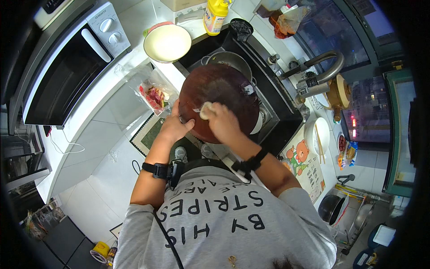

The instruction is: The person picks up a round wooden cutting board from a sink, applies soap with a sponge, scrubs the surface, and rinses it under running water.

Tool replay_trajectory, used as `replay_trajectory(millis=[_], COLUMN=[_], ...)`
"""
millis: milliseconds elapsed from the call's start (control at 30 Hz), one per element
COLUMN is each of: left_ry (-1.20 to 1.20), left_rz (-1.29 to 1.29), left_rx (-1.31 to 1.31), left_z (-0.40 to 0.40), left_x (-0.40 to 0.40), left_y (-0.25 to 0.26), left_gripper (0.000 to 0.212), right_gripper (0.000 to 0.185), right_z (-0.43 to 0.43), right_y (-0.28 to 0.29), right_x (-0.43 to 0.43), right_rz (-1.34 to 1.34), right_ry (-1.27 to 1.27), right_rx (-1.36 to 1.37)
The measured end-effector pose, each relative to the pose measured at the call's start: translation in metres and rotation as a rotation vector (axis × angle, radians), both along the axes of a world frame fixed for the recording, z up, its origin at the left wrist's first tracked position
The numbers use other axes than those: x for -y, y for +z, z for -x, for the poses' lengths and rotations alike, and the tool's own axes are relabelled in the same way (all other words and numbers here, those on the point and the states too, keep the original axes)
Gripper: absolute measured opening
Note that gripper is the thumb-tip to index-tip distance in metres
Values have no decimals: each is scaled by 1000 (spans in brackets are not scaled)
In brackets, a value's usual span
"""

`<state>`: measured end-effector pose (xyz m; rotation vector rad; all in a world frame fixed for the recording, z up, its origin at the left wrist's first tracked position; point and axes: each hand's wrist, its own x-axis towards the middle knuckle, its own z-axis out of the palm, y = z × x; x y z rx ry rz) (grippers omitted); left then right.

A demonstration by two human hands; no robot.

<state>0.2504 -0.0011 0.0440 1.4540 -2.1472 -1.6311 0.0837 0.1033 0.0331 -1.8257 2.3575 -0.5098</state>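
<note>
A large, round, reddish-brown board point(228, 90), which looks like a wooden chopping board, is held over the black sink point(285, 116). My left hand point(174, 126) grips its near left edge, with the thumb on the top face. Bunched in my right hand point(223, 122) is a pale sponge or cloth point(205, 111), pressed against the board's surface. Wet highlights show near the board's right side. Behind the board, partly hidden, a two-handled metal pot point(237, 62) sits in the sink. The rim of a white bowl point(258, 125) peeks out beneath the board's right edge.
A plastic bag of food scraps point(156, 97) hangs at the counter's edge, left of the board. Beyond stand a cream pan point(167, 43) and a yellow pump bottle point(215, 16). The faucet point(322, 72) arches at right, above a white bowl with chopsticks point(317, 136). A microwave point(74, 64) occupies the left.
</note>
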Motion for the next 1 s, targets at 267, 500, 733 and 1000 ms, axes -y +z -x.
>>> replay_trajectory(millis=[267, 500, 733, 1000], left_ry=[-2, 32, 92, 107], left_rz=[48, 68, -13, -23], left_rx=[-76, -147, -162, -176], left_z=[0, 16, 8, 0], left_x=[2, -9, -9, -8], left_y=[11, 18, 2, -9], left_gripper=[93, 95, 91, 91], right_gripper=[21, 28, 25, 33], right_z=[4, 98, 29, 50], right_y=[25, 0, 11, 25], right_x=[9, 6, -19, -60], right_rz=[-110, -255, -124, -225], right_ry=[-264, -208, 10, 109], right_rx=[233, -83, -35, -110])
